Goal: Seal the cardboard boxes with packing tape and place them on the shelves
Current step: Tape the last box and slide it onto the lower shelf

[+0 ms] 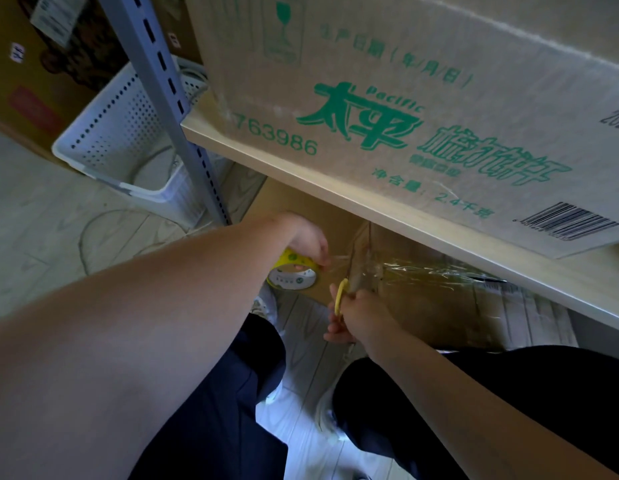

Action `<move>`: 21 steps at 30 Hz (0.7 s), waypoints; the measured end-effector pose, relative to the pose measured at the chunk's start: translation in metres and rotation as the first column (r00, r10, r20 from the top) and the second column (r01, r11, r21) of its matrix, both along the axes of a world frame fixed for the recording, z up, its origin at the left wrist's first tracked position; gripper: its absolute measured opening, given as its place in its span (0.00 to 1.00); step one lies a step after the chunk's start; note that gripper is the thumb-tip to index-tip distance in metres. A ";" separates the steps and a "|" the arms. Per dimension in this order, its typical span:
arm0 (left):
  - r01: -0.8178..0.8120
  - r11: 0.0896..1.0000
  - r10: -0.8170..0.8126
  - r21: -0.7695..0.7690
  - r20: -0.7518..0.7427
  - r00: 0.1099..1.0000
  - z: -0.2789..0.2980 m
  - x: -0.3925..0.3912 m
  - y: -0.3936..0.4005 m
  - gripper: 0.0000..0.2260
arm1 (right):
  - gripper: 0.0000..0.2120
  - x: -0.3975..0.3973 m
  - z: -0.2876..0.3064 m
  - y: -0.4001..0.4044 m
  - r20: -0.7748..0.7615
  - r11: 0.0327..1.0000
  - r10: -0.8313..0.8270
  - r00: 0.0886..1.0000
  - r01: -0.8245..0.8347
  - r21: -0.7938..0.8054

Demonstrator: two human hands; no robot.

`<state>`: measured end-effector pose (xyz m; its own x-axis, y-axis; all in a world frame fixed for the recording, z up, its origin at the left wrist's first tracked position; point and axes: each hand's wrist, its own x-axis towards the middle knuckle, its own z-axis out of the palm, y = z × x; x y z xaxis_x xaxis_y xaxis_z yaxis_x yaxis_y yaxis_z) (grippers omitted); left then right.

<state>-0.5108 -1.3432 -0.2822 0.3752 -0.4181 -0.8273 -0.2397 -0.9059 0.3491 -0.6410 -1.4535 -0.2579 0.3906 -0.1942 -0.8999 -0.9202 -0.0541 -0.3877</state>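
Note:
A brown cardboard box [426, 299] sits low under the shelf board [336, 188], with shiny clear tape across its top. My left hand [306, 237] grips a roll of packing tape [294, 271] with a yellow and white core beside the box's left side. A strip of clear tape stretches from the roll to the box. My right hand [356, 317] holds yellow-handled scissors [341, 296] at that strip, near the box's front corner. The blades are hidden.
A large printed carton [405, 109] with green lettering stands on the shelf board above. A grey slotted shelf post [169, 98] rises at left. Behind it stand a white perforated basket [121, 133] and a brown box [34, 81]. My knees fill the bottom.

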 end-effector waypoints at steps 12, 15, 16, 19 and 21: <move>0.060 0.904 -0.097 0.424 0.066 0.993 0.004 0.012 0.077 0.22 | 0.14 -0.008 0.038 -0.013 0.053 0.323 0.884 0.465 -0.523 -0.788; 0.000 0.941 -0.026 0.338 0.072 0.997 0.005 0.007 0.070 0.19 | 0.09 0.027 0.035 -0.033 -0.098 0.069 0.900 0.425 -0.362 -0.929; -0.010 0.953 -0.014 0.303 0.078 0.997 0.004 0.006 0.065 0.18 | 0.09 0.034 0.031 -0.039 -0.145 0.038 0.878 0.456 -0.370 -0.928; -0.014 0.961 -0.003 0.275 0.064 0.998 -0.003 0.003 0.057 0.15 | 0.12 0.039 0.015 -0.044 -0.231 -0.006 0.833 0.502 -0.410 -0.912; -0.043 0.965 0.032 0.260 0.046 0.998 -0.004 0.004 0.059 0.15 | 0.20 0.036 0.006 -0.036 -0.251 -0.067 0.859 0.447 -0.388 -0.919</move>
<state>-0.5064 -1.2846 -0.2865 0.4226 -0.1748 -0.8893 -0.2129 -0.9729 0.0901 -0.6046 -1.4899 -0.2524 0.9752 -0.1087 -0.1926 -0.0773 -0.9835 0.1635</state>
